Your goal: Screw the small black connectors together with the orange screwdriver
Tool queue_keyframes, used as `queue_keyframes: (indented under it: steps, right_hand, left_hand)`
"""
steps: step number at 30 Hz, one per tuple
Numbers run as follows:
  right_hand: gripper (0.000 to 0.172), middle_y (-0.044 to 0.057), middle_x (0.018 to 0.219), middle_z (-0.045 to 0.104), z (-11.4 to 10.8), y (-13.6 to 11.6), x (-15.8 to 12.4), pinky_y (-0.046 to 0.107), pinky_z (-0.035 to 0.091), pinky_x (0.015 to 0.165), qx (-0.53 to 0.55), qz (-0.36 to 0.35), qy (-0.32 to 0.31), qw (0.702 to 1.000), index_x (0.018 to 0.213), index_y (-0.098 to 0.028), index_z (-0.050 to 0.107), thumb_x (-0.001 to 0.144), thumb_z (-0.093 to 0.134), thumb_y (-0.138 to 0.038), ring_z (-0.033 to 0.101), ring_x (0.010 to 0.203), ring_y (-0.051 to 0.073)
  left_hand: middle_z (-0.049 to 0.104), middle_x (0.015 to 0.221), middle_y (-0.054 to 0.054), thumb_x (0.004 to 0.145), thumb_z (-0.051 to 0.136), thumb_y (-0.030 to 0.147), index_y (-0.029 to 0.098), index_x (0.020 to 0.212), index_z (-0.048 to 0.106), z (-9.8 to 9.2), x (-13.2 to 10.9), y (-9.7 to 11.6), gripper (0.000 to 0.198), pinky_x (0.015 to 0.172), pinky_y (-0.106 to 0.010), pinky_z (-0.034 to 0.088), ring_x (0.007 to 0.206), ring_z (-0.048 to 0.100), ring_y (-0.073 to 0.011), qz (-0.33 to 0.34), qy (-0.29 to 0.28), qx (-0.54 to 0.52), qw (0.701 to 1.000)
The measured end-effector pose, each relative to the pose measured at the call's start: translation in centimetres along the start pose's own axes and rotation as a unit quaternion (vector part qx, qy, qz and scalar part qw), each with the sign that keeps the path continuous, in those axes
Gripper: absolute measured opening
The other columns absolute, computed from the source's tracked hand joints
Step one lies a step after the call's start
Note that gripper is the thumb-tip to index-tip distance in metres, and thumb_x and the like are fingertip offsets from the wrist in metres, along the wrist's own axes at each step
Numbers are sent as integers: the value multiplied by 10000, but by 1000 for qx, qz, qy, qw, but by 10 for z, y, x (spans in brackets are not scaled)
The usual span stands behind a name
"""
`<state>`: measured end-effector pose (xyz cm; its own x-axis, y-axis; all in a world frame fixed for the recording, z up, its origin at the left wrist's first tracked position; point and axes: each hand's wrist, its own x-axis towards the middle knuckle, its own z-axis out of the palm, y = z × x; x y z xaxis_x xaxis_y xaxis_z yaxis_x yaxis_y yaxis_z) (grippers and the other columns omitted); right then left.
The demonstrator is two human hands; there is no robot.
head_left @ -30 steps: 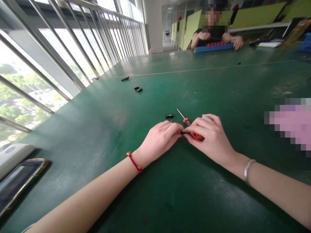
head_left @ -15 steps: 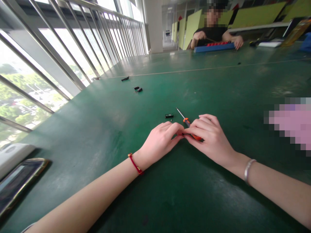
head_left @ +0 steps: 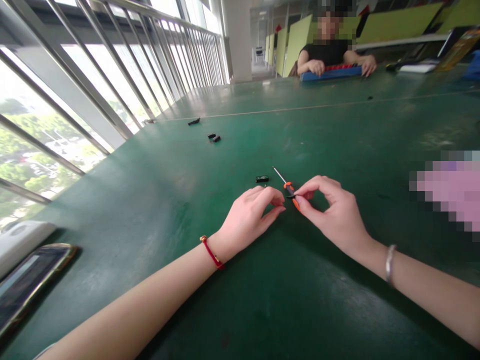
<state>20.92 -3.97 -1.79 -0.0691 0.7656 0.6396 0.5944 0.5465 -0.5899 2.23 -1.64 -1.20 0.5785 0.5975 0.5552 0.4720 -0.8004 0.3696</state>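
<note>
My right hand point(head_left: 332, 207) pinches a small thin black piece point(head_left: 290, 196) between thumb and forefinger, its free end pointing left. Close by on the left, my left hand point(head_left: 255, 210) is curled with thumb and fingertips a little apart, and nothing shows between them. A screwdriver point(head_left: 288, 186) with an orange and dark handle lies on the green table point(head_left: 180, 280), its shaft pointing away from me; the black piece and my right fingers cover part of the handle. Just beyond my left hand lies a small black rectangular part point(head_left: 262, 179), with a tiny bit point(head_left: 265, 186) near it.
Farther off lie several small black parts point(head_left: 214, 138). A phone point(head_left: 33, 280) and a white object point(head_left: 24, 240) are at the left edge. Across the table a person point(head_left: 326, 55) has both hands at a blue tray point(head_left: 330, 74). A railing point(head_left: 123, 60) runs along the left side.
My hands have parted: the right has drawn back slightly to the right with the black piece, which now shows. My left fingers have loosened. The person opposite has lowered a hand to the tray.
</note>
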Motion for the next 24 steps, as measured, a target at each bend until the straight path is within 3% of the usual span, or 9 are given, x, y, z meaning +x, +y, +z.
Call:
queue_keyframes:
  steps: [5,24]
  right_hand:
    - [16,20,776,651,3,1,-4,348,489,716,79,72,-14,994,752,-196,617,758,624,-183,609,735,180]
    - [102,-3,734,638,1,-8,-3,389,437,800,8,-25,-18,999,696,-216,578,728,621,-130,589,768,186]
  left_hand:
    - [624,834,-3,891,523,249,185,884,518,1,0,1,64,721,-253,466,776,571,-125,7,4,7,1000]
    - [605,791,7,884,534,270,186,854,519,1,0,1,91,690,-239,456,747,563,-119,-12,14,3,1000]
